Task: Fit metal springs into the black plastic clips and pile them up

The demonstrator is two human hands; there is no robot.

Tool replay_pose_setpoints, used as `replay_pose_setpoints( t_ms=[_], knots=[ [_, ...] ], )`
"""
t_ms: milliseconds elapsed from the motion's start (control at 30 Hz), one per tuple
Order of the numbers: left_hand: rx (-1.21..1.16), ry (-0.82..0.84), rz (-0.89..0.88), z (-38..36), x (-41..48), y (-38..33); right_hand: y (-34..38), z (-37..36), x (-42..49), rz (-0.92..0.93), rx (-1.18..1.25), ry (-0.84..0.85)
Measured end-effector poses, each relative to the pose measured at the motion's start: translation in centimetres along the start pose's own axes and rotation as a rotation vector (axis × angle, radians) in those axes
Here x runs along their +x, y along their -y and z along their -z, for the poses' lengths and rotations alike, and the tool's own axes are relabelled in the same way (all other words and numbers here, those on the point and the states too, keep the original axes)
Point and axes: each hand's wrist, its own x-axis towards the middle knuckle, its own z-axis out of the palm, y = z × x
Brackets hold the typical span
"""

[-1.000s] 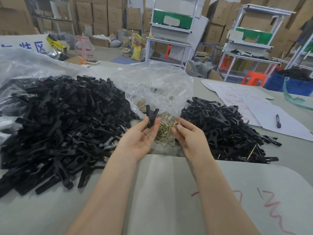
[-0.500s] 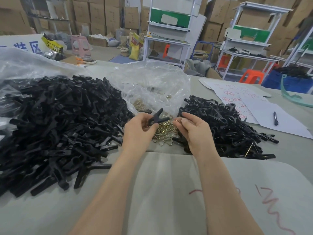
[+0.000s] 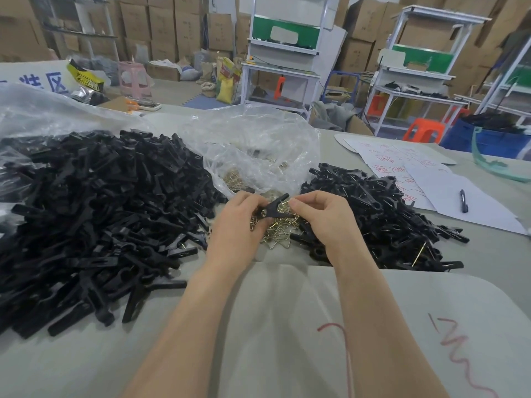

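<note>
**Fitting a spring into one clip, with most of the job left to do**

Gripping a black plastic clip [image 3: 274, 209] with the left hand [image 3: 238, 222], just above the heap of loose springs [image 3: 275, 234] spilling from a clear plastic bag [image 3: 258, 145] on the worktop [image 3: 287, 326]. Pinching what looks like a single brass-coloured spring [image 3: 285, 207] with the right hand [image 3: 321, 216], right at the clip's forked end. Judging this spring as not yet seated. Judging the task as early: comparing a smaller pile of finished clips [image 3: 379, 219] on the right, some showing wire, with a far larger pile of unfitted clips [image 3: 94, 214] on the left.
</note>
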Motion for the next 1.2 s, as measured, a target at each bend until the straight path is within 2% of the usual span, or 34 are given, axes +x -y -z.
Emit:
replay_pose_setpoints(
  t_ms=[233, 533, 767, 833, 933, 1000, 1067, 1133, 1200],
  knots=[
    [-0.005, 0.0, -0.033, 0.0, 0.0, 0.0, 0.3, 0.5, 0.1, 0.017, -0.051, -0.013],
    [0.024, 0.08, -0.07, 0.3, 0.0, -0.2, 0.2, 0.7, 0.4, 0.017, -0.14, -0.01],
    [-0.02, 0.113, -0.083, 0.7, -0.1, -0.6, -0.4, 1.1, 0.4, -0.024, -0.126, 0.099],
    [-0.075, 0.118, -0.062, 0.9, 0.0, -0.8, -0.2, 1.7, 0.5, -0.083, -0.053, 0.183],
    [-0.312, 0.162, 0.019, 1.2, 0.1, -1.4, -0.5, 2.5, 0.6, -0.29, 0.337, 0.405],
    [-0.445, 0.211, 0.057, 1.4, 0.0, -2.0, -1.4, 2.4, 0.2, -0.438, 0.507, 0.559],
    [-0.439, 0.241, 0.034, 1.4, -0.1, -2.4, -2.4, 2.1, -0.3, -0.493, 0.586, 0.699],
    [-0.386, 0.247, 0.002, 1.5, -0.1, -2.6, -2.9, 1.8, -0.5, -0.474, 0.606, 0.748],
    [-0.338, 0.251, -0.034, 1.7, 0.0, -2.7, -3.1, 1.5, -0.5, -0.462, 0.632, 0.704]
  ],
)
